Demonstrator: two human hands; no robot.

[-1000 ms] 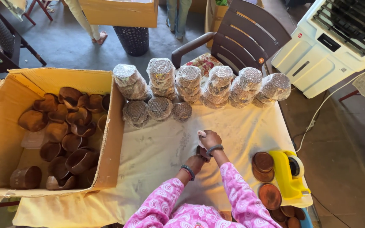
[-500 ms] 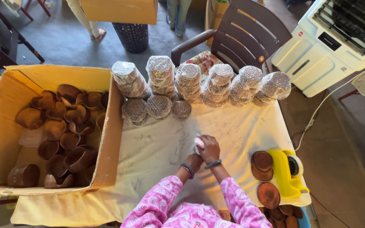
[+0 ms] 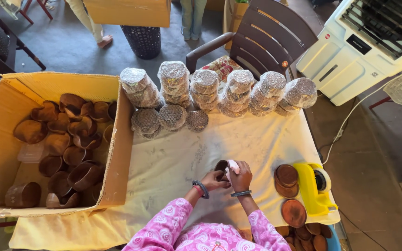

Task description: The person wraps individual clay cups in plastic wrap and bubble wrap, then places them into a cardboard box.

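Observation:
My left hand [image 3: 214, 179] grips a small brown wooden bowl [image 3: 220, 166] just above the cloth-covered table [image 3: 173, 158]. My right hand [image 3: 241, 176] presses a pale pink cloth [image 3: 233, 167] against that bowl. Both arms wear pink patterned sleeves and wrist bangles. Rows of bowls wrapped in bubble wrap [image 3: 205, 90] line the far side of the table.
A big cardboard box [image 3: 5, 116] of loose brown wooden bowls [image 3: 70, 139] stands at the left. At the right lie round wooden lids [image 3: 286, 179] and a yellow tape dispenser [image 3: 315, 186]. Behind the table are a dark chair [image 3: 266, 32], a white appliance [image 3: 364, 46] and people's legs.
Both hands have drawn closer to me with the bowl, and the pink cloth now shows in my right hand against the bowl.

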